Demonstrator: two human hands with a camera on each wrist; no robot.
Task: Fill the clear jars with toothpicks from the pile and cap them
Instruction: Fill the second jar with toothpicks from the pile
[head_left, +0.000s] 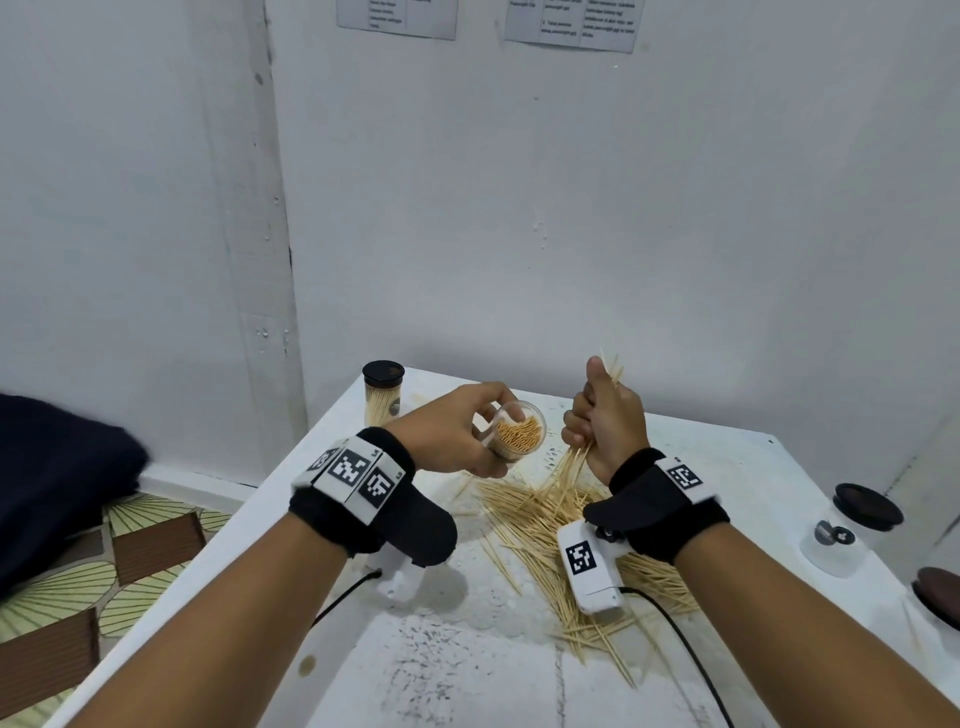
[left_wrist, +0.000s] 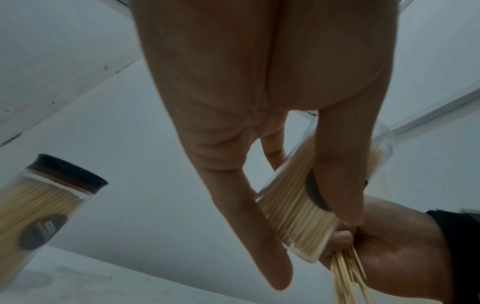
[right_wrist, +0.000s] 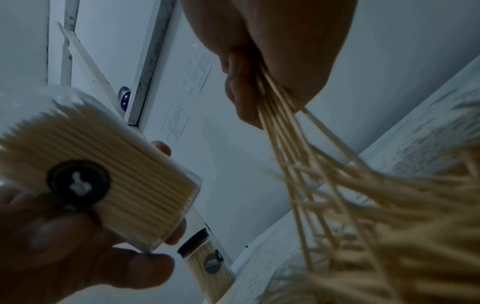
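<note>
My left hand (head_left: 467, 431) holds an uncapped clear jar (head_left: 517, 431) packed with toothpicks, tilted with its mouth toward me, above the table. The same jar (left_wrist: 298, 207) (right_wrist: 109, 181) shows in both wrist views with fingers round it. Just to its right my right hand (head_left: 605, 415) grips a bundle of toothpicks (head_left: 610, 369) in a fist; their ends stick out above and below the fist (right_wrist: 275, 98). The loose toothpick pile (head_left: 561, 525) lies on the white table (head_left: 467, 649) under the hands.
A capped, filled jar (head_left: 383, 392) stands at the table's far left corner. At the right edge an empty clear jar (head_left: 836, 540) stands with a dark lid (head_left: 867, 506) resting on it, and another dark lid (head_left: 940, 592) lies nearer. The wall is close behind.
</note>
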